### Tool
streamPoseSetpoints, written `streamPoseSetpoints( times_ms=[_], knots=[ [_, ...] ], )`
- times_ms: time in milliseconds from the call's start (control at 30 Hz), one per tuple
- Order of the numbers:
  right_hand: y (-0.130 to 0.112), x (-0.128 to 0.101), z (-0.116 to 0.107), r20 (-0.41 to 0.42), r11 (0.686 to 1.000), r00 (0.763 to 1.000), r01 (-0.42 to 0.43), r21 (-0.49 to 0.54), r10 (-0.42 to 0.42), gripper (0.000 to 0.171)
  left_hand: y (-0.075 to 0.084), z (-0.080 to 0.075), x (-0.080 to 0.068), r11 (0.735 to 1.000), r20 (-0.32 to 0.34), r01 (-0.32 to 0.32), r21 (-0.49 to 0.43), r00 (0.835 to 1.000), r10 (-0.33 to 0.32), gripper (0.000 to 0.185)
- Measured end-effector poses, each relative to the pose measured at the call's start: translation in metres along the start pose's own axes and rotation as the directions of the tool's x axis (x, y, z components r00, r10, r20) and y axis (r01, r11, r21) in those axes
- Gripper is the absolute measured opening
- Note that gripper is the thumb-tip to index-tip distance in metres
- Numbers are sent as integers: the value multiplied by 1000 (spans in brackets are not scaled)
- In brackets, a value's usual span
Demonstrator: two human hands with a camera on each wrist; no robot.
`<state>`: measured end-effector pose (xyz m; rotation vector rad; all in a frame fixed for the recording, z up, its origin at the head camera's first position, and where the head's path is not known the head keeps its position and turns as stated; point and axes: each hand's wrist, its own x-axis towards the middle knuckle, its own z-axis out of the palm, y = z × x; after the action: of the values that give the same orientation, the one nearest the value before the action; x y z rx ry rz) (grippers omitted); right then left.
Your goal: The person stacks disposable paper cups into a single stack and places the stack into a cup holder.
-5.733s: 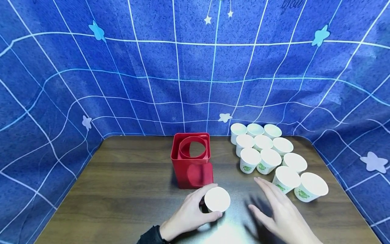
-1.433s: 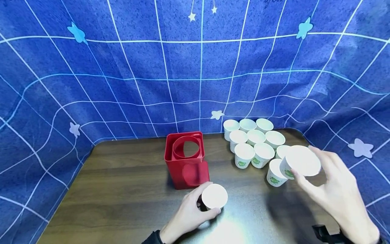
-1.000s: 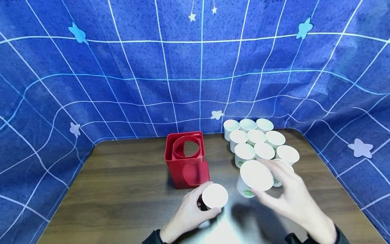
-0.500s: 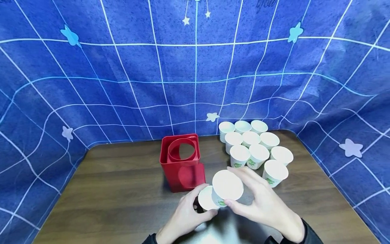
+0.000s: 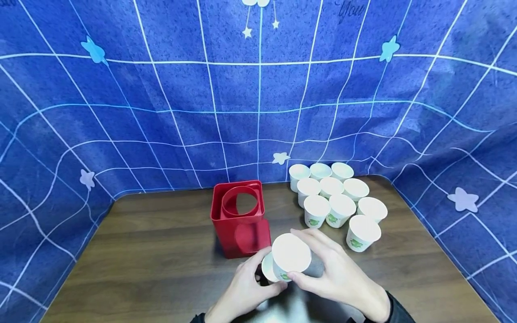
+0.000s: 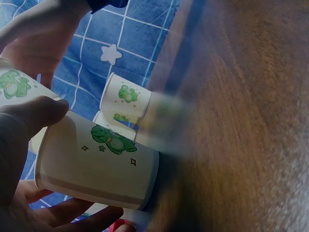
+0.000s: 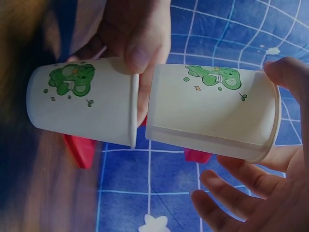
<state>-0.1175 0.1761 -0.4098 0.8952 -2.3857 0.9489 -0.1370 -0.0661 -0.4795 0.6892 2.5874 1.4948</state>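
Two paper cups meet near the front of the table, one in each hand.

The upper cup (image 5: 291, 256) sits in the right hand (image 5: 339, 278), thumb and fingers curled round its wall, its base just at the rim of the lower cup (image 5: 268, 269), which the left hand (image 5: 242, 294) grips on the table (image 5: 161, 264); the right wrist view shows base and rim close together, the upper cup not yet sunk in. Just behind stands a red box (image 5: 240, 220) with a round opening on top. Further right, ten more cups (image 5: 337, 202) stand clustered upright, before a blue grid-patterned cloth (image 5: 202, 89).
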Motion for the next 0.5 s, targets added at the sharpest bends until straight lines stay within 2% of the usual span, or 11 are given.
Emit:
streamPoseSetpoints(
  times_ms=[333,500],
  knots=[
    [3,4,11,-1,1000,1000,-14,17,14,67,-2,1,-1,999,-32,-48,25,998,49,68],
    [5,6,16,38,999,999,-38,0,38,66,-2,1,-1,998,-43,-55,41,997,57,67]
  ],
)
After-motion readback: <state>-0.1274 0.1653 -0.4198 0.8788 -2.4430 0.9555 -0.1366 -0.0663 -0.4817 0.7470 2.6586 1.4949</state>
